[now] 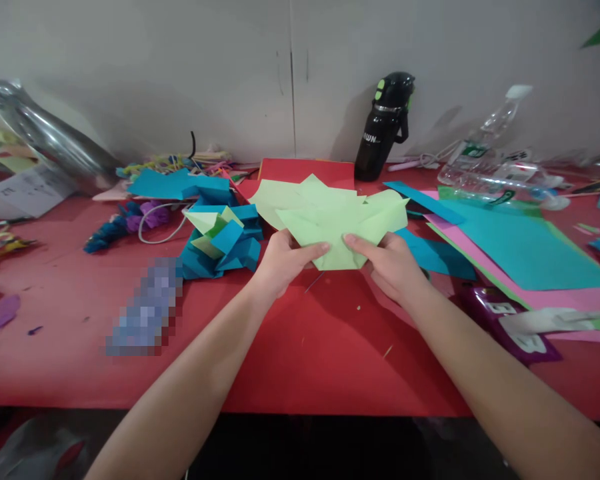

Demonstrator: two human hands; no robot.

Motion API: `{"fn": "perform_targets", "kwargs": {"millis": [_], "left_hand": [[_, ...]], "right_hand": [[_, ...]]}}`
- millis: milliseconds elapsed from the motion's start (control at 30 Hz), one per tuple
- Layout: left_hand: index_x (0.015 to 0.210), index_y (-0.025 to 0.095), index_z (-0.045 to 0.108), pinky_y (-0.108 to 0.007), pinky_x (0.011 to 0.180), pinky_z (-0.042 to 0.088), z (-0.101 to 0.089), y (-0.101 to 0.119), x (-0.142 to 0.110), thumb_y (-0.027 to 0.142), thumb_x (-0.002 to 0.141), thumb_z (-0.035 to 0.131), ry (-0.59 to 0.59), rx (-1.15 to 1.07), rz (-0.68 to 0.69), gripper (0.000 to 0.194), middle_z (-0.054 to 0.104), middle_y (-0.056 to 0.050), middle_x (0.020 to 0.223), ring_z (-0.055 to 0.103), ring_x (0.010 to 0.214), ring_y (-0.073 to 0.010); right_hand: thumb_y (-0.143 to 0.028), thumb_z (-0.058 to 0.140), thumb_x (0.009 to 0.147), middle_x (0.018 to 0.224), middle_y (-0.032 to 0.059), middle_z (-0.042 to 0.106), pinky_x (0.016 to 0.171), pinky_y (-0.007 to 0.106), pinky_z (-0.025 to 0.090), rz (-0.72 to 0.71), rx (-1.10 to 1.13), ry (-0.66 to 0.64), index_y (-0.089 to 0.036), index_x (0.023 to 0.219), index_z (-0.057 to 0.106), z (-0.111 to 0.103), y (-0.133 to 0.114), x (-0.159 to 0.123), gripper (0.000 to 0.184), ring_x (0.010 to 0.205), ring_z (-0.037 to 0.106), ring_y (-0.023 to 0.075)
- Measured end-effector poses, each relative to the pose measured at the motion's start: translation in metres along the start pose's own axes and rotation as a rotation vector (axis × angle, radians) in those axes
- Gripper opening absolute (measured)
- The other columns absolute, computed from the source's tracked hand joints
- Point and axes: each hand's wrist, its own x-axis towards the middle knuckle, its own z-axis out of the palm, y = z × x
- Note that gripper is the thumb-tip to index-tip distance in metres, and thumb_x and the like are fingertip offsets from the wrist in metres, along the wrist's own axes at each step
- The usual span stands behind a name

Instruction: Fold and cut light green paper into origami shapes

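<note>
Between my two hands is a folded sheet of light green paper, raised over the red table and creased into a shape with pointed corners. My left hand pinches its lower left edge, thumb lying on the front face. On the lower right edge, my right hand grips in the same way, with its thumb close to the left one. The fingers behind the paper are hidden. Just left of my left hand lies a heap of folded blue paper with a light green folded piece on it.
A black bottle stands by the wall. Clear plastic bottles and stacked blue paper sheets are at right, with a purple packet nearer. At left are a silver flask, purple craft flowers and a pixelated object.
</note>
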Motion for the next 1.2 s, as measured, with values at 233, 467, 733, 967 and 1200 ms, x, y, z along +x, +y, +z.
{"fn": "perform_targets", "kwargs": {"millis": [233, 467, 733, 967, 1200], "left_hand": [[0.1, 0.017, 0.077, -0.032, 0.074, 0.063, -0.01, 0.001, 0.003, 0.033, 0.076, 0.082, -0.097, 0.201, -0.12, 0.03, 0.078, -0.011, 0.101, 0.074, 0.082, -0.0206], [0.096, 0.019, 0.078, -0.031, 0.07, 0.064, -0.011, 0.002, 0.004, 0.033, 0.077, 0.082, -0.017, 0.232, -0.027, 0.024, 0.079, -0.008, 0.097, 0.074, 0.08, -0.0202], [0.101, 0.016, 0.075, -0.035, 0.081, 0.062, -0.003, -0.005, 0.005, 0.032, 0.075, 0.083, 0.036, 0.036, 0.017, 0.032, 0.078, -0.01, 0.103, 0.073, 0.088, -0.0221], [0.101, 0.012, 0.074, -0.033, 0.078, 0.058, 0.001, -0.005, 0.003, 0.033, 0.077, 0.082, -0.013, -0.059, -0.007, 0.032, 0.076, -0.011, 0.102, 0.07, 0.081, -0.019], [0.094, 0.011, 0.075, -0.029, 0.075, 0.059, 0.0, -0.001, 0.001, 0.032, 0.078, 0.082, 0.02, -0.074, -0.006, 0.027, 0.074, -0.007, 0.086, 0.068, 0.073, -0.0149]], "right_hand": [[-0.04, 0.08, 0.079, 0.122, 0.0107, 0.073, 0.093, 0.05, 0.059, 0.016, 0.003, -0.001, -0.022, 0.107, 0.073, -0.001, 0.004, 0.003, 0.033, 0.112, 0.069, 0.0329], [-0.037, 0.081, 0.079, 0.115, 0.0082, 0.074, 0.086, 0.041, 0.058, 0.128, 0.057, -0.104, -0.024, 0.102, 0.075, 0.001, 0.002, 0.002, 0.027, 0.097, 0.07, 0.0245], [-0.041, 0.082, 0.076, 0.086, 0.0053, 0.072, 0.068, 0.032, 0.052, 0.126, -0.054, -0.144, -0.021, 0.094, 0.076, 0.008, 0.012, 0.001, 0.028, 0.071, 0.06, 0.0154], [-0.04, 0.083, 0.075, 0.082, 0.0051, 0.072, 0.068, 0.031, 0.049, 0.134, -0.061, -0.175, -0.019, 0.088, 0.076, 0.012, 0.014, 0.0, 0.026, 0.072, 0.06, 0.0158], [-0.045, 0.083, 0.074, 0.067, 0.0008, 0.065, 0.065, 0.031, 0.045, 0.113, -0.07, -0.06, -0.018, 0.075, 0.07, 0.012, 0.012, -0.001, 0.029, 0.064, 0.056, 0.0134]]}}
